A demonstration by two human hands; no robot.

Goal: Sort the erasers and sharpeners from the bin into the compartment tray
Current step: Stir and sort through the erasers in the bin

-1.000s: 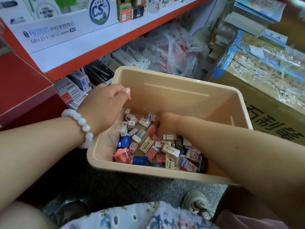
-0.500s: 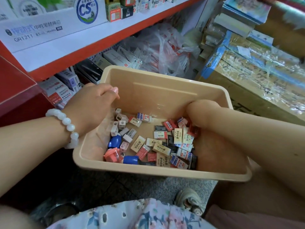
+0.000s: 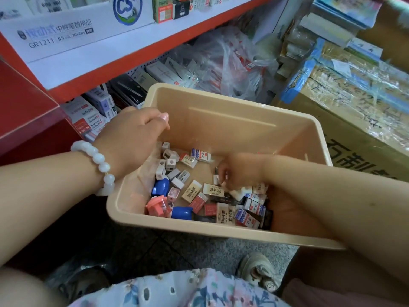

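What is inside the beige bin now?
Inside the beige bin lie boxed erasers and small sharpeners. The right hand covers some; anything beneath it cannot be seen.

Left wrist: I'm seeing a white bead bracelet [image 3: 97,165] circling it.
Arms: bare, sleeveless.
Lap: I'm wearing floral eyelet fabric [image 3: 177,289].
Foot: beige shoe [image 3: 257,270].

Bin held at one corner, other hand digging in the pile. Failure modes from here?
Left hand grips only the bin rim, so it may tip if that grip slips. Right hand is blurred among the erasers; it may grab several at once. No compartment tray is in view.
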